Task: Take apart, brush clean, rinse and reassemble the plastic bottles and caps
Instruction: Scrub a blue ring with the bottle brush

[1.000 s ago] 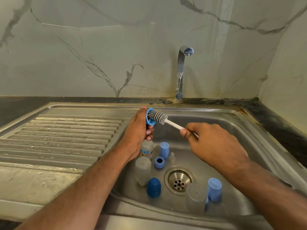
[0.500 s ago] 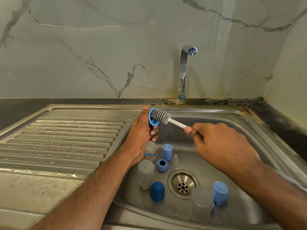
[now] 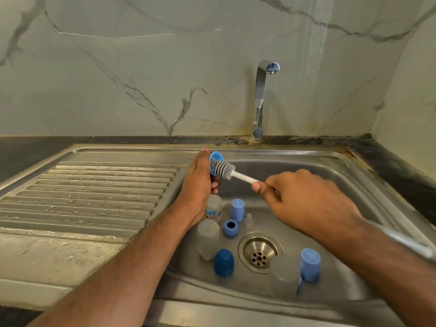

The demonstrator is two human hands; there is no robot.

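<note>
standing nearest in the stainless steel sink [image 3: 349,175]: one frosted, translucent plastic bottle [image 3: 284,276] at the front right, mouth down as far as can be told, with a pale blue ribbed cap [image 3: 310,265] touching its right side; a dark blue domed cap [image 3: 224,263] front left of the round perforated drain [image 3: 259,254]; a second cloudy bottle [image 3: 208,239] just behind it; then a pale blue threaded ring [image 3: 230,227], open side up, a small clear teat-like piece [image 3: 248,220], another pale blue cap [image 3: 237,210] upright, and a printed bottle [image 3: 213,208] partly hidden by the wrist; all smooth moulded plastic on wet brushed metal; step in hand, by judgement: brush cleaning of one loose part, disassembly appearing done and rinsing and reassembly not yet; held above the basin, the right hand [image 3: 304,201] is curled round the white handle of a bottle brush [image 3: 224,169], thumb laid along the shaft, grey bristled head pressed into a bright blue ring cap [image 3: 215,159], which the left hand [image 3: 199,180] pinches between thumb and curled fingers, upright at the basin's left edge; next move likely calls for a short twist of the brush inside the ring, firm pinch maintained, since wet plastic may slip; beyond: ribbed drainboard [image 3: 94,192] to the left, chrome tap [image 3: 260,100] with no water running, veined marble-look wall [image 3: 141,67]
</note>
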